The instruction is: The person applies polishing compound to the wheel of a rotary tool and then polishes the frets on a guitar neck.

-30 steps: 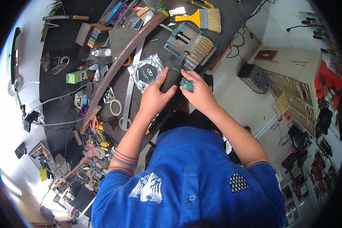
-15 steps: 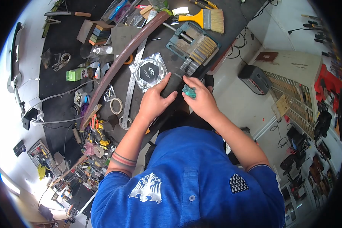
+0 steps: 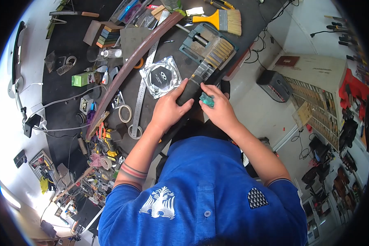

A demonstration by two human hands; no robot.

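Where the green machine vise (image 3: 196, 44) sits near the edge of the black worktop (image 3: 173, 50), a dark, roughly cylindrical piece (image 3: 186, 93) extends from its near side toward the person. Beyond the dark piece, a section with tan and grey stripes (image 3: 218, 54) lies over the vise; whether the two form one object cannot be told.

Both hands are at the dark piece. The left hand (image 3: 169, 108) touches its left side, index finger and thumb spread wide; its remaining fingers are largely hidden, so a firm grip cannot be confirmed. The right hand (image 3: 218, 107) holds a crumpled green piece (image 3: 207, 99) between bent fingers, on the right side of the dark piece, with the index fingertip close to the latter. The material of the green piece cannot be identified.

Just beside the left hand lies a silver packet with a black hexagonal label (image 3: 161, 78). Left of the packet, a long metal ruler (image 3: 139, 107) lies lengthwise, near a curved, reddish-brown strip (image 3: 132, 62). A cream ring-shaped roll (image 3: 125, 114) rests between the strip and the ruler. Beyond the vise lies a wide paintbrush with a yellow handle and pale bristles (image 3: 233, 22).
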